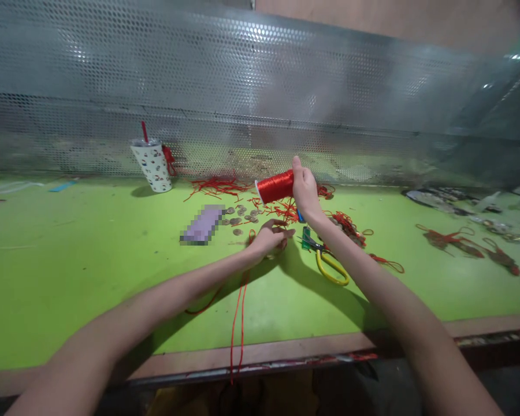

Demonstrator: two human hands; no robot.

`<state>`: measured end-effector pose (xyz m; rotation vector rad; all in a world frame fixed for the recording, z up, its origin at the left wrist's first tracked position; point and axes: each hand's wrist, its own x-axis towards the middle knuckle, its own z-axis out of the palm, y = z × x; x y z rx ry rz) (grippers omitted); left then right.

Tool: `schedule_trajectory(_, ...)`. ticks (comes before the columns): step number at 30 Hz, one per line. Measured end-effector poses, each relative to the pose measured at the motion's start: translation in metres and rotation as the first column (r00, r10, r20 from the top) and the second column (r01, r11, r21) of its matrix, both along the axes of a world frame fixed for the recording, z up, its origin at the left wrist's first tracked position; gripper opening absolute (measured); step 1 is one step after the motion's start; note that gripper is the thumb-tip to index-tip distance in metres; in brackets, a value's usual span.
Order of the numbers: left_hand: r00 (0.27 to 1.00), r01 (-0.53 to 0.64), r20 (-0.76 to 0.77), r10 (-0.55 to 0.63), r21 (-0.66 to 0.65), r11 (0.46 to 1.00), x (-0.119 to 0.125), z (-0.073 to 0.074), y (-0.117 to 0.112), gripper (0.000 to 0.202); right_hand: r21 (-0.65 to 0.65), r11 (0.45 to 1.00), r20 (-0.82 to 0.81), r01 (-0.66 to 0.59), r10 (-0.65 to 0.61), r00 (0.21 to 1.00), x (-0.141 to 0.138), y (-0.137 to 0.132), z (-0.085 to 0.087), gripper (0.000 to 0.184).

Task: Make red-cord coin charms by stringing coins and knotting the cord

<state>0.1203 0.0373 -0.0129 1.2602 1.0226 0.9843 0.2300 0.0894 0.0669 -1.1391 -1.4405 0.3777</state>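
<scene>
My right hand (305,192) is wrapped round one end of a spool of shiny red thread (275,186), lifted above the table and lying nearly level. Lower and to the left, my left hand (268,240) is closed on red cord (242,294), with its thumb and forefinger towards the right. Two strands of the cord run from it over the table's front edge. What lies under the left palm is hidden. Right of that hand are scissors with yellow handles (331,269), by a small green object (305,237). Beyond it lie several round coins (238,219).
Red cord scraps (219,185) lie at the back. A patterned cup (152,164) with a red straw stands at the back left, before a perforated metal screen (225,75). A blurred-out purple rectangle (203,224) lies left of the coins. Knotted red cords (453,238) lie at right.
</scene>
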Motion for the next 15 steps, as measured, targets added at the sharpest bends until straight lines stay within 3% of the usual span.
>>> schedule_trajectory(3, 1.000, 0.012, -0.004, -0.012, 0.018, 1.000, -0.016, -0.003, -0.023, 0.031, -0.004, 0.998, -0.038, 0.068, -0.068, 0.997, 0.012, 0.004, 0.002, 0.065)
schedule_trajectory(6, 1.000, -0.018, -0.001, 0.018, 0.022, 1.000, -0.038, -0.001, -0.054, 0.047, -0.069, 0.990, -0.001, 0.127, -0.127, 0.992, 0.027, 0.013, -0.002, 0.061)
schedule_trajectory(8, 0.999, -0.023, -0.040, 0.023, 0.001, 1.000, -0.055, 0.007, -0.073, 0.057, -0.110, 0.983, 0.074, 0.148, -0.140, 0.987, 0.034, 0.018, -0.008, 0.058)
schedule_trajectory(10, 0.996, -0.025, -0.085, 0.029, 0.039, 0.999, -0.074, 0.018, -0.086, 0.053, -0.121, 0.981, 0.204, 0.151, -0.124, 0.971, 0.038, 0.020, -0.015, 0.056)
schedule_trajectory(12, 0.990, -0.040, -0.129, 0.058, 0.133, 0.990, -0.094, 0.029, -0.091, 0.045, -0.108, 0.983, 0.336, 0.146, -0.102, 0.936, 0.038, 0.019, -0.020, 0.054)
schedule_trajectory(15, 0.983, -0.132, -0.108, 0.146, 0.129, 0.983, -0.126, 0.038, -0.093, 0.041, -0.110, 0.991, 0.434, 0.080, -0.024, 0.900, 0.033, 0.017, -0.022, 0.060)
